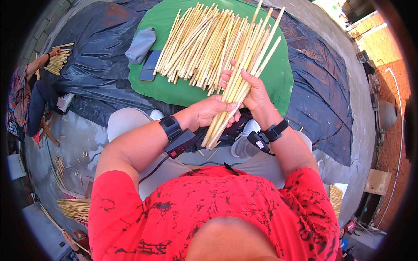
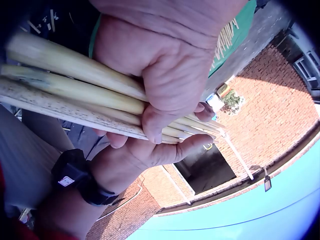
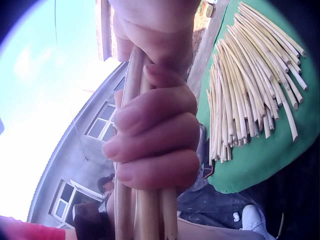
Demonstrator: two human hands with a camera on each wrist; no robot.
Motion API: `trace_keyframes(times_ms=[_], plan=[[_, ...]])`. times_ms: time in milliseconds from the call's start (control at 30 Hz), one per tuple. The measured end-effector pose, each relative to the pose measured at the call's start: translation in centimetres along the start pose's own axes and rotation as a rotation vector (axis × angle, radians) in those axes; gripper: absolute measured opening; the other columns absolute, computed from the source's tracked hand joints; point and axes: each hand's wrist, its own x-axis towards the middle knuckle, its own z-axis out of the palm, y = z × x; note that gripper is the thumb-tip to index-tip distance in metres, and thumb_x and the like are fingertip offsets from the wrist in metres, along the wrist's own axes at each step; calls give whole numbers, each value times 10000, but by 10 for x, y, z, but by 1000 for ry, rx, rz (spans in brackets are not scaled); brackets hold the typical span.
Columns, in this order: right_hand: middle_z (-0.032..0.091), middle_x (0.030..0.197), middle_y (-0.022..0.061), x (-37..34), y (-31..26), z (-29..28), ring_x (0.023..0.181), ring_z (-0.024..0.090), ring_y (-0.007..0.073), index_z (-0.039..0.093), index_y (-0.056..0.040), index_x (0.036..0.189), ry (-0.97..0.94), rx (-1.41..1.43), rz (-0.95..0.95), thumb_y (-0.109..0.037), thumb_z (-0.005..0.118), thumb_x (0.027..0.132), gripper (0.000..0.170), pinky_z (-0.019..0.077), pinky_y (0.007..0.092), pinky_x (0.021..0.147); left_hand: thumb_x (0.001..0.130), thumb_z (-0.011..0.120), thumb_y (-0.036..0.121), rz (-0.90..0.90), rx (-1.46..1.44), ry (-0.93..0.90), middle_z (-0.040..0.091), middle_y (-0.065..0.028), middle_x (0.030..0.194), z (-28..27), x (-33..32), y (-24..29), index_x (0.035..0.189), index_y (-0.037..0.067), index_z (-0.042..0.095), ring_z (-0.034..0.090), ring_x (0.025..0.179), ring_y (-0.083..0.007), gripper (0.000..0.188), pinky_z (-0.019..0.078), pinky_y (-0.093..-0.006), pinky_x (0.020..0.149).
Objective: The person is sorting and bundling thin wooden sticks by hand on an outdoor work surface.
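Both hands hold a loose bundle of pale yellow peeled sticks [image 1: 216,130] at a slant above the lap. My left hand [image 1: 209,112] grips the bundle near its lower end, with the thumb across the top. Higher up, my right hand [image 1: 257,93] has its thumb along the sticks and its fingers around their far side. The upper ends fan apart over a big pile of similar sticks [image 1: 202,48] on a green cloth [image 1: 274,87]. In the right wrist view, curled fingers [image 3: 160,135] wrap the held sticks, whose ends run out of the frame below.
A grey pouch [image 1: 140,45] and a dark flat phone-like object [image 1: 150,65] lie at the cloth's left edge. Black plastic sheeting [image 1: 320,95] spreads beneath. Another person [image 1: 32,95] sits at far left beside more sticks [image 1: 58,61]. Further stick piles [image 1: 74,208] flank my body.
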Motion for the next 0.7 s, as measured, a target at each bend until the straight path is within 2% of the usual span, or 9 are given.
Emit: trace_keyframes(times_ms=[67,100,233,333,467,500,533,633,700], plan=[[568,788,107,5,3,-15,727,569,189,489,-13,1028,-58,85,-17,-165,580,823,271,500,354,659,857,555,227,-22,38,-27,583,-97,749,4,0,1,1011,33,517,558,605,-141,250,471,-260,548],[514,680,58,5,2,-4,595,510,147,501,-30,929,48,72,-29,-151,589,820,185,469,317,559,836,586,228,-26,45,-8,582,-103,796,5,2,0,1062,35,465,554,600,-138,321,473,-257,548],[472,661,37,9,6,0,577,462,131,476,-38,918,179,-90,-61,-140,581,825,174,429,290,528,741,695,184,103,371,199,537,-71,834,9,3,-10,1100,53,340,555,609,-123,522,487,-258,546],[490,621,34,14,10,1,508,473,127,498,-36,870,424,-226,-160,-124,594,819,140,421,277,449,737,696,142,91,512,327,517,-54,786,6,4,-20,1080,58,345,549,581,-121,498,477,-246,507],[510,627,37,14,15,-1,511,495,128,510,-42,868,411,-231,-133,-147,605,817,150,440,294,446,762,641,81,-42,298,244,543,-59,666,-2,4,-29,977,44,442,526,506,-122,295,434,-226,436],[530,681,51,13,13,-2,568,526,148,509,-34,938,346,-221,-130,-167,613,813,210,479,301,502,775,610,86,-9,273,247,548,-65,628,3,-1,-25,921,43,475,521,491,-123,203,422,-222,425],[530,681,51,13,12,0,568,526,148,509,-34,938,337,-228,-130,-167,613,813,210,479,301,502,775,610,86,3,273,250,548,-65,628,6,-3,-18,921,43,475,521,491,-123,203,422,-222,425],[545,810,72,3,11,10,715,555,183,462,-33,1094,154,-34,-116,-170,626,798,365,511,338,676,779,576,109,74,113,142,559,-73,638,11,-3,-4,906,46,488,503,452,-119,167,411,-209,419],[542,803,70,-3,11,15,710,553,175,461,-34,1082,148,-99,-99,-151,621,797,347,508,333,672,776,578,106,71,119,115,563,-77,643,11,-4,1,899,43,492,507,455,-119,162,412,-210,418]])
